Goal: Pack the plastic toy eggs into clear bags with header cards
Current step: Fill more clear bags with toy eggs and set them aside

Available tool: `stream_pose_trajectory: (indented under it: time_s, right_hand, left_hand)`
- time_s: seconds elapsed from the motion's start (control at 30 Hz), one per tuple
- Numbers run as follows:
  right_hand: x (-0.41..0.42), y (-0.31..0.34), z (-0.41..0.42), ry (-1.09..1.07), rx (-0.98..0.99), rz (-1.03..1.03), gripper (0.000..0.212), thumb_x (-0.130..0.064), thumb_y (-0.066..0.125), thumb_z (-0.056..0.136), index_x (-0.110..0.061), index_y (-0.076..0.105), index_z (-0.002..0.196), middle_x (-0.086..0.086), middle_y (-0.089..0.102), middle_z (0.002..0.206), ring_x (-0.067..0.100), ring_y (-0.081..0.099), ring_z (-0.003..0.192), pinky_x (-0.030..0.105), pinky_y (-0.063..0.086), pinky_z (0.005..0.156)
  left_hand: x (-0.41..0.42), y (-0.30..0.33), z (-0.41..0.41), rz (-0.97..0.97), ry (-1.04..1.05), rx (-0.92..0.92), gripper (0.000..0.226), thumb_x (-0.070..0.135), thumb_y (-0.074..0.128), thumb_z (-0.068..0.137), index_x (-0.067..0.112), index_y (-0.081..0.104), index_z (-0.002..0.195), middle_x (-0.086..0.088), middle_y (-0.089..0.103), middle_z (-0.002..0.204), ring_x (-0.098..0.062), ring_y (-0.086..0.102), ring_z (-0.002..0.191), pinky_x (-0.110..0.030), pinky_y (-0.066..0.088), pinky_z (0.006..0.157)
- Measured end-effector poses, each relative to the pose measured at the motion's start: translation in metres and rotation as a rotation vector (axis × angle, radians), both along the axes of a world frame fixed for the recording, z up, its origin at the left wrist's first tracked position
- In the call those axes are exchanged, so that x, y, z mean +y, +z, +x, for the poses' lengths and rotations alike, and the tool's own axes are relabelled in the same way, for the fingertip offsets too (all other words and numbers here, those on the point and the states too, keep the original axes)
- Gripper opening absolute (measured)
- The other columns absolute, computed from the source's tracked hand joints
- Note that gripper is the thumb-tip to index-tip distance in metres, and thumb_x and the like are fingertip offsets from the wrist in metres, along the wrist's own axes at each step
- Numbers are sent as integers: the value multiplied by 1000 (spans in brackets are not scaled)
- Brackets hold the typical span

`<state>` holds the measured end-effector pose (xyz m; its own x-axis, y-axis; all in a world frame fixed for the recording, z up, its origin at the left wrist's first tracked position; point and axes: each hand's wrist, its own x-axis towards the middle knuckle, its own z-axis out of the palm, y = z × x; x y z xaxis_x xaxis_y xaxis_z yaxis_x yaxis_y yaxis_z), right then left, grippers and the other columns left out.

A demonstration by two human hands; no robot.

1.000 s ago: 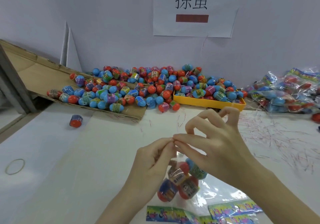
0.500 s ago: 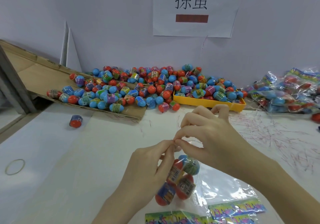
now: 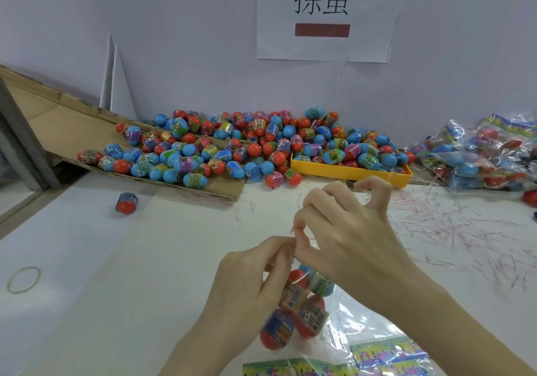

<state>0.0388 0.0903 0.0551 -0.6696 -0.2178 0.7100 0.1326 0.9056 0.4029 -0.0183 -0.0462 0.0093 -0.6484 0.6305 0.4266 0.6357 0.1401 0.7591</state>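
Head view shows a white table (image 3: pixel 87 259) on which everything is laid out, and the things are told from big to small. At the back, a big heap of loose eggs (image 3: pixel 232 146) is spread over a cardboard sheet (image 3: pixel 58 125) and into a yellow tray (image 3: pixel 348 172). Far to the right, a pile of filled bags (image 3: pixel 479 154) is seen. Near the front middle, one clear bag (image 3: pixel 343 311) is held up just above the table, and about four eggs are hung inside it. Its top is pinched by the left hand (image 3: pixel 250 285) and by the right hand (image 3: pixel 348 236); the fingertips of both are pressed together on the thin plastic at the same spot. The bag's mouth is pointed up and its long side is hung nearly straight down, with the eggs bunched at the bottom. The bag is judged to be light, soft and crinkly, and likely slippery, so it is best held at the top edge. The eggs inside (image 3: pixel 293 311) are judged to be hard, smooth and quick to roll. At the bottom edge, bright header cards (image 3: pixel 386 349) are laid flat. One stray egg (image 3: pixel 126 203) and a rubber band (image 3: pixel 23 279) are left on the left side.
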Motion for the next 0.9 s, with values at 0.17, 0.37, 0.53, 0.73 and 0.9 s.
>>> stream_pose_trajectory:
  time_s: [0.17, 0.37, 0.53, 0.73, 0.9]
  right_hand:
    - [-1, -3, 1, -43, 20, -79, 24, -24, 47, 82, -20, 61, 63, -5, 60, 72, 15, 61, 74, 41, 28, 81]
    - [6, -8, 2, -95, 19, -251, 25, -27, 44, 80, -18, 62, 65, -3, 60, 72, 19, 60, 73, 37, 25, 80]
    - [61, -4, 11, -113, 1, -843, 17, -16, 64, 81, -24, 56, 68, -4, 53, 81, 16, 48, 81, 33, 16, 80]
    - [150, 1, 35, -668, -101, -849, 20, -23, 56, 89, -8, 69, 94, 11, 58, 107, 29, 46, 103, 49, 22, 96]
    - [183, 25, 54, -483, -469, -950, 31, -24, 63, 84, -37, 61, 112, -2, 57, 122, 19, 51, 107, 40, 36, 91]
  left_hand:
    - [2, 3, 2, 3, 8, -39, 16, 44, 36, 86, 51, 50, 81, 31, 63, 72, 2, 64, 80, -11, 50, 69]
    - [0, 3, 3, 65, -10, -172, 23, 38, 38, 93, 42, 58, 82, 36, 66, 82, 5, 66, 79, -7, 49, 66]
    - [-8, -3, -3, 202, 31, -384, 32, 4, 41, 93, 23, 66, 85, 12, 74, 79, -8, 69, 71, -13, 51, 61]
    - [-6, -2, -8, 287, 73, -437, 31, 1, 38, 93, 15, 65, 86, 9, 74, 74, -10, 69, 62, -15, 51, 54]
    - [-3, -4, -10, 265, 59, -468, 31, 2, 36, 94, 14, 65, 88, 5, 74, 77, -14, 69, 61, -17, 52, 54]
